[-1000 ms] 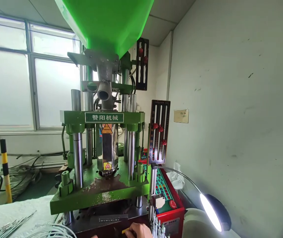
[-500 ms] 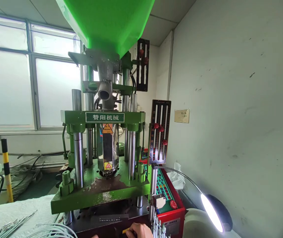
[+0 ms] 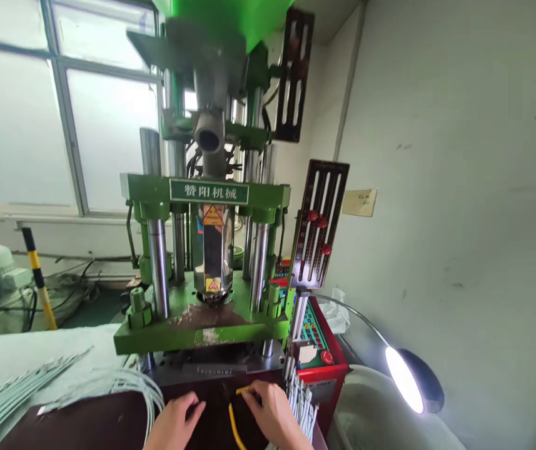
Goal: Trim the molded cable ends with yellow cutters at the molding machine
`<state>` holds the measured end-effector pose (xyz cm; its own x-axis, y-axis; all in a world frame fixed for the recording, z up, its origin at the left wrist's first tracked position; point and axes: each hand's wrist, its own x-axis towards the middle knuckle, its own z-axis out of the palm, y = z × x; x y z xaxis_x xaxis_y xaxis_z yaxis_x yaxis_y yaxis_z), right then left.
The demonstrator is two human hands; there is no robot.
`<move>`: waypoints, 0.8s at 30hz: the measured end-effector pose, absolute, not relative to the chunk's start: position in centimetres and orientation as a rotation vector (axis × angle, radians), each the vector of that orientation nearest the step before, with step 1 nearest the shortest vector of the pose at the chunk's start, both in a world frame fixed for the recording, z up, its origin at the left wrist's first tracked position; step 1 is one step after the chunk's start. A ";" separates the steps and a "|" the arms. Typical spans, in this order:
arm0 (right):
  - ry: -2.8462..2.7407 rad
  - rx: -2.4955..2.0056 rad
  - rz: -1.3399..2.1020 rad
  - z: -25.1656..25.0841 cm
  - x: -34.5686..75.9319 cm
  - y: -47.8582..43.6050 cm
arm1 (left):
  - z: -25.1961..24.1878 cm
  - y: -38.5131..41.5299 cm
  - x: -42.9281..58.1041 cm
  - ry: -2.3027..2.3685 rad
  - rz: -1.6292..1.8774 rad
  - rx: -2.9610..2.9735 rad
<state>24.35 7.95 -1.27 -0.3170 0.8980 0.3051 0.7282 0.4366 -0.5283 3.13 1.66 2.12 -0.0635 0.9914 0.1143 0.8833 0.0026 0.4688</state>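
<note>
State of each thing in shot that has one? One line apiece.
Left hand: loosely curled, thumb and fingertips slightly apart, nothing seen held
Right hand: pinching the yellow piece
Yellow piece: held at the fingertips
Lamp: lit
Green plate: raised, gap above the dark bed
Red stop button: pressed or not, can't tell
Left cables: fanned out
Middle cables: curved

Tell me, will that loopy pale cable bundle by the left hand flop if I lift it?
The cable bundle would probably bend but feel springy, because its strands hold smooth, round curves. Each strand looks thin, so one alone is likely light. Several lie side by side, so they might slide or tangle.
</note>
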 end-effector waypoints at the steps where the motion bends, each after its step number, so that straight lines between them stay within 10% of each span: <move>1: -2.141 -1.359 0.401 -1.0 24.4 7.8 | 2.2 1.6 3.1 2.025 0.606 1.950; 24: -2.196 -1.446 0.502 -2.8 25.4 8.9 | -1.7 5.0 1.2 1.907 0.537 1.896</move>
